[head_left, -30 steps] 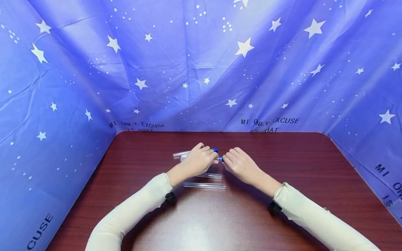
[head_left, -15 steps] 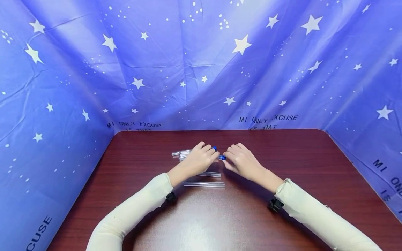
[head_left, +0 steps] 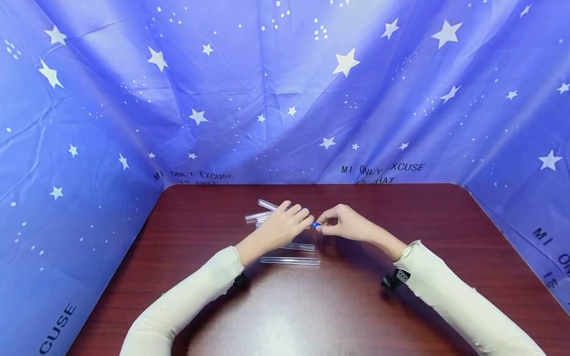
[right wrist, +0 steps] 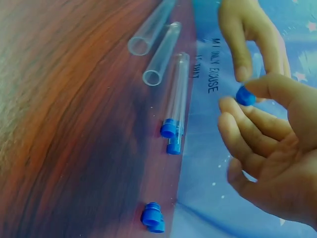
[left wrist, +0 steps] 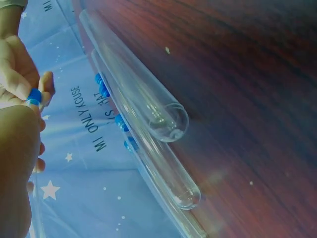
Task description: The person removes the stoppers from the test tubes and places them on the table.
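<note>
Blue stopper (right wrist: 245,96) pinched by right hand (head_left: 346,224), left hand (head_left: 282,226) curled round test tube (head_left: 267,204) — crooked push could jam it.

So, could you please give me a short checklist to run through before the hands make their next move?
1. Right hand has a grip on the held cap: ok, pinched between thumb and fingers.
2. Left hand holds the held tube: ok, its end sticks out past the hand.
3. Held cap fully seated in the tube: cannot tell, the fingers hide the joint.
4. Nearer open tube and farther open tube capped: not ok, both lack caps.
5. Loose caps available: ok, at least two lie on the table.
</note>
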The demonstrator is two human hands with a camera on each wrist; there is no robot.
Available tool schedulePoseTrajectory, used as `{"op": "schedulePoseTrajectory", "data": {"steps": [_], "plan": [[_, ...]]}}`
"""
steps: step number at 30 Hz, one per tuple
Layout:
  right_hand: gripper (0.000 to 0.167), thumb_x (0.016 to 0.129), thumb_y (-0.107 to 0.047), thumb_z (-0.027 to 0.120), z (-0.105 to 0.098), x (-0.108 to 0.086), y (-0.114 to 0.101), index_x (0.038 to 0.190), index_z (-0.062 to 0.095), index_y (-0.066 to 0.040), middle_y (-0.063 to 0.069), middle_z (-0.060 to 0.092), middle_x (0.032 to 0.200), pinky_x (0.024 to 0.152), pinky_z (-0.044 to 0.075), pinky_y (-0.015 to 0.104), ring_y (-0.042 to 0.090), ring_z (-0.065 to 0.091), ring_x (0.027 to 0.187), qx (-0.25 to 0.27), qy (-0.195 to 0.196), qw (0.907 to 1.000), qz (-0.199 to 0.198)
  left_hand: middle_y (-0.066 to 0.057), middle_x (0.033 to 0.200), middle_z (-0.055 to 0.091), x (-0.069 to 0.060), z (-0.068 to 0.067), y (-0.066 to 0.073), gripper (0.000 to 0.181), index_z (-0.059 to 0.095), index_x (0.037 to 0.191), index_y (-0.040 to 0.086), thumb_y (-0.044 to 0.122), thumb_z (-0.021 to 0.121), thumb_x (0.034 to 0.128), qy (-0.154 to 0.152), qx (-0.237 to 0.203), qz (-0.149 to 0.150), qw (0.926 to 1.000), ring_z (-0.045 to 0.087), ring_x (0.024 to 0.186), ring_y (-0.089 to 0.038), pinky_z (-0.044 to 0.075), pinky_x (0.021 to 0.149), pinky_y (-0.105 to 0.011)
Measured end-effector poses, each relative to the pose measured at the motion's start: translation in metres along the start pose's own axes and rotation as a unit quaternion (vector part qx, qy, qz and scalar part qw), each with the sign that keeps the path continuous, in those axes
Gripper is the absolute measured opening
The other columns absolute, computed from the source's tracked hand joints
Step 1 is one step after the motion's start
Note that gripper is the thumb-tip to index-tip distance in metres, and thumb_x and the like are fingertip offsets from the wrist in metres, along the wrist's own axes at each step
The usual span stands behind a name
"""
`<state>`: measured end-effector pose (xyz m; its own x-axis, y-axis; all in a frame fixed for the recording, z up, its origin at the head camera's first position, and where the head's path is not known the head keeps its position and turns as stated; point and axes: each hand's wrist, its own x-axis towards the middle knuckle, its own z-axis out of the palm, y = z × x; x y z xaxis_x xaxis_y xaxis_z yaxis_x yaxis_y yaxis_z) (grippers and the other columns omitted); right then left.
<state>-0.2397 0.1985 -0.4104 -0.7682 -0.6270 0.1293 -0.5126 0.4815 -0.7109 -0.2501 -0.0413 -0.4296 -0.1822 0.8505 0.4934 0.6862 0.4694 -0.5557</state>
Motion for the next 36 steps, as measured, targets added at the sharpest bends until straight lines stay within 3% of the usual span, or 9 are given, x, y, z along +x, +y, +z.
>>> {"op": "schedulePoseTrajectory", "data": {"steps": [5,11,15,18,24,28,31,36], "plan": [[0.021,0.097,-0.004,0.062,-0.005,-0.001,0.007,0.108,0.070,0.012,0.025,0.073,0.087,0.073,0.058,0.032,0.021,0.068,0.076,0.112,-0.064,0.9902,0.052,0.004,0.105,0.065,0.000,-0.001,0.001,0.017,0.065,0.111,0.020,0.018,0.055,0.0980,0.018,-0.003,0.005,0.9998,0.058,0.096,-0.018,0.049,0.091,-0.037],[0.024,0.095,-0.002,0.063,-0.004,-0.002,0.008,0.110,0.069,0.016,0.023,0.073,0.089,0.076,0.059,0.033,0.019,0.070,0.080,0.138,-0.067,0.9862,0.061,0.003,0.102,0.064,-0.001,0.000,0.003,0.015,0.066,0.107,0.019,0.014,0.064,0.0928,0.033,-0.005,0.008,0.9994,0.058,0.094,-0.018,0.049,0.092,-0.038],[0.021,0.092,-0.001,0.067,-0.002,-0.002,0.007,0.106,0.072,0.014,0.023,0.075,0.089,0.073,0.056,0.022,0.006,0.067,0.077,0.107,-0.045,0.9925,0.038,0.003,0.100,0.063,0.000,0.000,0.004,0.010,0.065,0.105,0.018,0.016,0.062,0.0956,0.024,-0.006,0.009,0.9997,0.058,0.093,-0.018,0.048,0.093,-0.038],[0.019,0.091,-0.004,0.070,0.000,-0.001,0.007,0.103,0.075,0.010,0.015,0.076,0.086,0.069,0.053,0.018,-0.001,0.061,0.073,0.058,-0.028,0.9978,0.015,0.003,0.099,0.063,0.001,-0.001,0.005,0.009,0.065,0.104,0.017,0.017,0.058,0.0986,0.017,-0.007,0.009,0.9998,0.058,0.093,-0.017,0.047,0.093,-0.038],[0.017,0.089,-0.007,0.073,0.003,-0.002,0.004,0.101,0.079,0.003,0.003,0.075,0.084,0.067,0.054,0.021,-0.001,0.061,0.072,-0.014,0.012,0.9998,-0.005,0.003,0.095,0.065,0.002,0.000,0.005,0.011,0.070,0.103,0.016,0.021,0.062,0.0973,0.021,-0.007,0.003,0.9997,0.060,0.089,-0.016,0.048,0.092,-0.037],[0.011,0.086,-0.005,0.075,0.009,-0.003,0.001,0.095,0.080,-0.001,-0.001,0.072,0.079,0.064,0.052,0.020,0.000,0.060,0.069,-0.077,0.053,0.9952,-0.029,0.004,0.092,0.066,0.002,0.001,0.005,0.012,0.072,0.103,0.015,0.023,0.065,0.0966,0.017,-0.009,-0.006,0.9998,0.060,0.087,-0.016,0.047,0.091,-0.037],[0.008,0.084,-0.008,0.076,0.015,-0.004,-0.003,0.091,0.080,-0.005,-0.003,0.068,0.074,0.063,0.046,0.023,0.005,0.056,0.065,-0.171,0.100,0.9782,-0.063,0.004,0.091,0.068,0.003,0.003,0.003,0.013,0.072,0.102,0.015,0.025,0.066,0.0964,0.012,-0.016,-0.014,0.9997,0.060,0.085,-0.016,0.047,0.091,-0.036],[0.012,0.084,-0.016,0.075,0.022,-0.003,-0.009,0.091,0.077,-0.005,0.001,0.067,0.077,0.070,0.041,0.035,0.019,0.057,0.071,-0.333,0.182,0.9179,-0.115,0.002,0.090,0.070,0.005,0.004,0.000,0.018,0.071,0.103,0.013,0.029,0.068,0.0958,0.003,-0.032,-0.039,0.9987,0.064,0.085,-0.017,0.047,0.092,-0.037]]}}
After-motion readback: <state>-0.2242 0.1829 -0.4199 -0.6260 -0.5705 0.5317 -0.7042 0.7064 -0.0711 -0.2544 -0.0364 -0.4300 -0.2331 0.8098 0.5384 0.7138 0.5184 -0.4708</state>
